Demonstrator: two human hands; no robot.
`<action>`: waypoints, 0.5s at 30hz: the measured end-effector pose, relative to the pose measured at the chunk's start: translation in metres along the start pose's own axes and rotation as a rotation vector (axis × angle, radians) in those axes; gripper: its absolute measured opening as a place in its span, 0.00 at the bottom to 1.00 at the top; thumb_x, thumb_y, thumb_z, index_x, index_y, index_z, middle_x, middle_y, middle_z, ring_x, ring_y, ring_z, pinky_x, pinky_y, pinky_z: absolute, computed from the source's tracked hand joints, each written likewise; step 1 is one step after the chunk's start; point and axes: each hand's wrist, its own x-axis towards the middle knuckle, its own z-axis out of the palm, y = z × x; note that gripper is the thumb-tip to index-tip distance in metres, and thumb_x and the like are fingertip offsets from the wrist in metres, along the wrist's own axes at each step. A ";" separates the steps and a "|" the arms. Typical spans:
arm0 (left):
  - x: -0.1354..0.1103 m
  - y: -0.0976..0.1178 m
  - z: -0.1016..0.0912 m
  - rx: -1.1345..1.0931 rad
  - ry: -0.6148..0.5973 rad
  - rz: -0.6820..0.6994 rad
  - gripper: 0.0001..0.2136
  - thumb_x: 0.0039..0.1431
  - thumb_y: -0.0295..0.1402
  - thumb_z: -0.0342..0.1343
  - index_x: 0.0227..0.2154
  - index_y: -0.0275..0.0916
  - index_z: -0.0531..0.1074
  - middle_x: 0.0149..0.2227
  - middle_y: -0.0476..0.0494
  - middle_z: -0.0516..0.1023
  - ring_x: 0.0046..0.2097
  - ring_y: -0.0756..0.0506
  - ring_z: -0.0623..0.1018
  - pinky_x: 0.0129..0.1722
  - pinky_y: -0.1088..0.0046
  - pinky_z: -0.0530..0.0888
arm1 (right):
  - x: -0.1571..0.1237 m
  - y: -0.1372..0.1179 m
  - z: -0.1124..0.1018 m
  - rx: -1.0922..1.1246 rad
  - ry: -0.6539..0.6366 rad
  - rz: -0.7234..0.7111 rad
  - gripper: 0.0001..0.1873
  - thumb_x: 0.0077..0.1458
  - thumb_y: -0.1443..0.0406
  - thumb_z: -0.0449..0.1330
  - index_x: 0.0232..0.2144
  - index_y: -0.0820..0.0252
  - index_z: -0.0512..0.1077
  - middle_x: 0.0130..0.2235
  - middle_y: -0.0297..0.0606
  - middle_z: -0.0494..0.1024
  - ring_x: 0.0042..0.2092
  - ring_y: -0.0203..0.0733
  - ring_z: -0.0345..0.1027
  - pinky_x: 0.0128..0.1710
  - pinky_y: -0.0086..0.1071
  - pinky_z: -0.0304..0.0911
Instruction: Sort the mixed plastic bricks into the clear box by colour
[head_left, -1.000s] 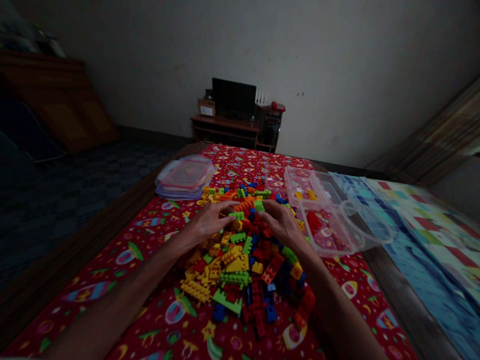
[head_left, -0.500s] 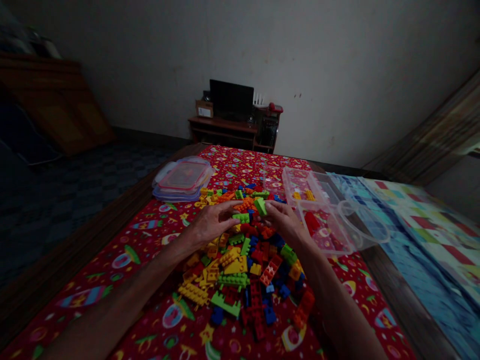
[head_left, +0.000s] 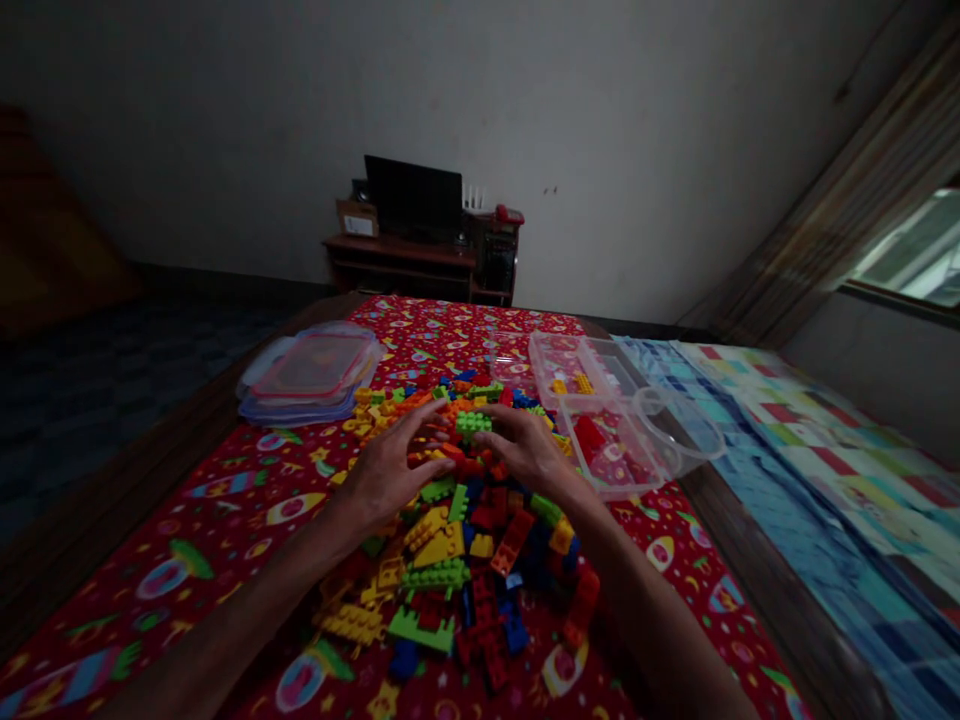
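Observation:
A heap of mixed toy building bricks [head_left: 439,548] in yellow, green, red, orange and blue lies on the red patterned cloth [head_left: 225,540]. Over the far part of the heap, my right hand [head_left: 529,452] pinches a light green studded brick [head_left: 472,424] between thumb and fingers. To its left is my left hand [head_left: 394,465], its thumb and fingers apart and nothing visible between them. Some bricks under both hands are hidden.
Right of the heap, clear plastic containers [head_left: 622,490] hold a few yellow and red bricks. Stacked container lids [head_left: 315,365] lie to the left. Past the table's right edge is a bed [head_left: 810,480]; a desk with a monitor [head_left: 416,200] stands by the wall.
The view has turned to the right. My left hand has opened wider and drawn away from the green brick near its fingertips. The green brick in my right hand now shows its studs.

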 end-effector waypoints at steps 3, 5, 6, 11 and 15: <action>-0.001 -0.002 -0.001 0.165 -0.061 0.110 0.20 0.53 0.40 0.57 0.49 0.42 0.72 0.46 0.43 0.78 0.45 0.41 0.78 0.45 0.64 0.76 | 0.010 0.018 -0.040 -0.110 0.179 0.000 0.14 0.55 0.62 0.55 0.41 0.62 0.74 0.30 0.36 0.77 0.30 0.36 0.67 0.30 0.28 0.60; -0.002 -0.004 0.000 0.233 -0.140 0.176 0.14 0.55 0.37 0.54 0.43 0.42 0.75 0.44 0.44 0.79 0.44 0.42 0.79 0.45 0.67 0.76 | 0.019 0.037 -0.073 -0.231 0.275 0.034 0.15 0.55 0.63 0.54 0.43 0.62 0.74 0.30 0.37 0.77 0.30 0.37 0.68 0.30 0.28 0.61; -0.003 -0.006 0.001 0.250 -0.181 0.206 0.13 0.56 0.35 0.53 0.42 0.42 0.76 0.43 0.44 0.80 0.44 0.43 0.79 0.45 0.68 0.75 | 0.024 0.048 -0.090 -0.328 0.338 0.068 0.15 0.54 0.63 0.54 0.42 0.63 0.74 0.29 0.38 0.77 0.30 0.38 0.69 0.31 0.29 0.61; -0.008 -0.015 0.010 0.266 -0.293 0.294 0.13 0.57 0.29 0.50 0.43 0.41 0.75 0.44 0.42 0.79 0.45 0.45 0.78 0.46 0.69 0.74 | 0.048 0.102 -0.162 -0.787 0.502 0.214 0.15 0.51 0.66 0.53 0.38 0.66 0.75 0.33 0.49 0.78 0.37 0.48 0.69 0.39 0.37 0.62; -0.011 -0.014 0.014 0.282 -0.315 0.322 0.15 0.55 0.25 0.50 0.44 0.41 0.74 0.46 0.41 0.77 0.49 0.45 0.76 0.50 0.68 0.72 | 0.058 0.129 -0.188 -0.976 0.487 0.251 0.16 0.50 0.66 0.53 0.38 0.68 0.74 0.37 0.54 0.77 0.41 0.52 0.68 0.43 0.42 0.61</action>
